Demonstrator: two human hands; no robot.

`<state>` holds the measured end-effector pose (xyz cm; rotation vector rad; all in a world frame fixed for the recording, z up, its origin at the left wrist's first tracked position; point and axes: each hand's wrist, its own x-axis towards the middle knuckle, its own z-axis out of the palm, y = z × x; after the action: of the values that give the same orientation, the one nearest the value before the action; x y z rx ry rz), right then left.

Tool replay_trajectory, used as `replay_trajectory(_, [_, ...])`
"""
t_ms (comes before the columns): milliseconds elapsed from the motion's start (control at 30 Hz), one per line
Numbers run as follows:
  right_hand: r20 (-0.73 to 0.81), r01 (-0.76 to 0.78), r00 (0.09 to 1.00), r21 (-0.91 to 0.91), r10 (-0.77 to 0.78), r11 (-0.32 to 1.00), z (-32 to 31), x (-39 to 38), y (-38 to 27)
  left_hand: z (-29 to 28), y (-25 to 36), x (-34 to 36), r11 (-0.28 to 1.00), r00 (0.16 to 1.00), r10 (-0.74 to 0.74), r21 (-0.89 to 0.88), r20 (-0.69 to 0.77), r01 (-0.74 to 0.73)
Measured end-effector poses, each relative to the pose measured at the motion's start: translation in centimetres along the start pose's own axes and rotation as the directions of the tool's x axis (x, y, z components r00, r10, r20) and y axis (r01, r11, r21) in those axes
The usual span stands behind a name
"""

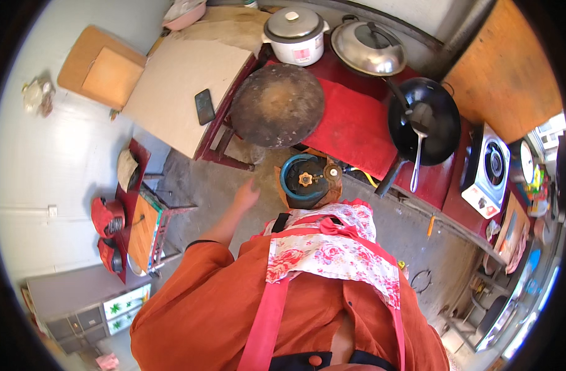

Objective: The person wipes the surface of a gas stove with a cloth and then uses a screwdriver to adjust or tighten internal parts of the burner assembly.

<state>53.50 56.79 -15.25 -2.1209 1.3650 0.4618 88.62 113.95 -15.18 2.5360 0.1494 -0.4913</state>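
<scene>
My left hand (247, 194) hangs over the grey floor, left of a gas cylinder and apart from it. It is smeared, so its fingers do not show clearly. The cylinder (294, 196) stands in front of my apron, with a blue collar ring and an orange valve knob (305, 179). A round metal fitting (333, 173) sits to the right of the knob. Of my right hand (405, 271) only a small patch of skin seems to peek out beside the apron (332, 263), near a small yellow-green spot. The rest of that hand is hidden.
A round dark board (278, 106), rice cooker (295, 43), lidded pan (362, 52) and black wok (437, 133) with a ladle (417, 157) stand on the red counter (351, 123). Right is a gas stove (488, 179); left, a phone (204, 106) lies on a table (178, 80).
</scene>
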Motion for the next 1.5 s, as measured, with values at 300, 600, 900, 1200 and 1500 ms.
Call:
replay_trajectory(300, [-0.072,-0.343,0.936,0.044,0.345,0.938,2.2,-12.3,4.2,-0.8,14.1,9.6,0.919,0.927,0.367,-0.185,0.08,-0.348])
replay_trajectory(600, [-0.076,-0.338,0.936,0.075,0.344,0.938,-0.7,-7.0,8.7,12.0,18.0,0.2,0.927,0.876,0.342,-0.273,0.34,-0.256])
replay_trajectory(900, [-0.16,-0.153,0.97,0.196,0.185,0.969,-10.9,7.1,12.0,14.4,28.0,-1.4,0.921,0.886,0.369,-0.236,0.28,-0.309])
replay_trajectory(1200, [-0.205,-0.229,0.842,0.703,0.499,0.674,-15.3,8.7,8.1,15.6,39.4,-0.1,0.811,0.796,0.549,-0.395,0.256,-0.432])
replay_trajectory(1500, [0.017,-0.042,0.92,0.998,0.392,0.056,-18.8,17.2,3.6,20.4,48.7,-0.2,0.671,0.596,0.739,-0.427,0.315,-0.606])
